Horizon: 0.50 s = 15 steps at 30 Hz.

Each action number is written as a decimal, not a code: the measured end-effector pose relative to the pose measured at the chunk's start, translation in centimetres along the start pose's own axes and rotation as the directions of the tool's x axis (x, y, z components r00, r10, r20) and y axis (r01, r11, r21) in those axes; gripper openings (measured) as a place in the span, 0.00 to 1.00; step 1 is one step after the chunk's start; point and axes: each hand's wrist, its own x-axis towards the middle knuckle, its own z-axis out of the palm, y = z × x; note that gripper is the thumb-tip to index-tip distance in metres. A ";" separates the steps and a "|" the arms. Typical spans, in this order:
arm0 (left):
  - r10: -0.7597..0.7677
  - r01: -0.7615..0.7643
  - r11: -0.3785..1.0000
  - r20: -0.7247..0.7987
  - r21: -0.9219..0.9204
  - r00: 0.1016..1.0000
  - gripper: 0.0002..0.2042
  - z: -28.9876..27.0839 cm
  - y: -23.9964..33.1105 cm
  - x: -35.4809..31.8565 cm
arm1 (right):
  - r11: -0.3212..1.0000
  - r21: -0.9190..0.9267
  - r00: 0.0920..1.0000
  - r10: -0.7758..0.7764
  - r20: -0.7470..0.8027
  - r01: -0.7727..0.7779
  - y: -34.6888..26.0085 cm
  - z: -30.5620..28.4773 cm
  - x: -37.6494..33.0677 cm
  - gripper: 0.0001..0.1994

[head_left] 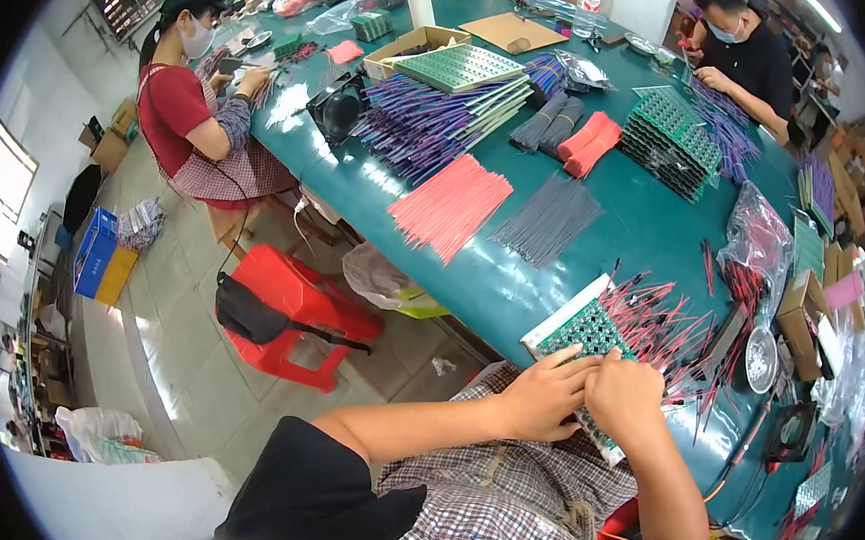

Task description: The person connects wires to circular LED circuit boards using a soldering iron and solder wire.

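Contact noted: left hand (544,393) and right hand (625,392) touch over a green, white-edged circuit panel (589,329) at the near edge of the glossy teal table (492,286), beside thin red-and-black wires (650,315); I cannot tell whether either pinches anything.

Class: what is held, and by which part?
The left hand and right hand meet over the middle of the green panel; whether they grip it cannot be told.

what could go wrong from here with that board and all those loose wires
The many red and black wires beside the green board might snag or tangle if the right hand shifts. The board's near end seems to reach past the edge of the green table, so it could tip if pressed. The right arm may catch the orange cord beside it.
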 end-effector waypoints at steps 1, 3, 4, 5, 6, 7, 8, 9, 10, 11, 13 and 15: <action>-0.011 0.009 1.000 0.075 0.025 0.997 0.31 -0.3 0.1 0.2 | 1.000 0.005 1.000 0.004 -0.004 -0.004 0.3 -0.6 -0.3 0.16; 0.020 -0.025 0.995 0.052 0.095 0.998 0.29 -0.3 -0.3 0.5 | 0.997 0.032 0.996 0.076 -0.043 -0.074 2.4 -1.4 -0.4 0.14; 0.054 -0.059 0.985 0.035 0.163 0.998 0.27 0.0 -0.3 0.4 | 0.987 0.063 0.985 0.152 -0.078 -0.147 3.9 -1.5 -0.6 0.13; 0.057 -0.050 0.987 -0.041 0.155 0.998 0.23 0.5 -0.5 0.5 | 0.978 0.069 0.970 0.205 -0.130 -0.197 6.0 -1.7 -0.8 0.13; 0.072 -0.064 0.983 -0.040 0.175 0.997 0.21 0.4 -0.5 1.0 | 0.960 0.074 0.945 0.280 -0.171 -0.271 8.9 -1.8 -1.3 0.14; 0.095 -0.090 0.978 -0.016 0.189 0.995 0.22 0.2 -0.7 1.1 | 0.967 0.050 0.939 0.254 -0.233 -0.250 12.4 -1.1 -2.1 0.14; 0.102 -0.112 0.964 0.050 0.241 0.993 0.26 -0.2 -1.0 1.3 | 0.970 0.021 0.928 0.236 -0.287 -0.240 15.7 -0.1 -3.0 0.14; 0.096 -0.119 0.953 0.095 0.277 0.991 0.28 -0.7 -1.0 1.3 | 0.968 -0.047 0.946 0.229 -0.230 -0.246 18.1 0.4 -3.2 0.15; 0.060 -0.104 0.948 0.151 0.300 0.987 0.31 -1.2 -1.1 1.2 | 0.985 -0.049 0.953 0.149 -0.263 -0.167 19.8 1.0 -3.3 0.14; 0.053 -0.115 0.940 0.196 0.321 0.979 0.32 -1.5 -1.3 1.0 | 0.993 -0.076 0.958 0.066 -0.280 -0.091 21.5 2.4 -3.8 0.15; -0.003 -0.078 0.927 0.214 0.367 0.977 0.32 -1.6 -1.3 1.0 | 1.000 -0.020 0.952 -0.024 -0.305 0.019 23.1 3.3 -3.7 0.16; 0.017 -0.102 0.924 0.226 0.368 0.974 0.32 -1.5 -1.6 1.4 | 0.992 -0.110 0.961 -0.083 -0.265 0.055 23.6 3.1 -3.9 0.16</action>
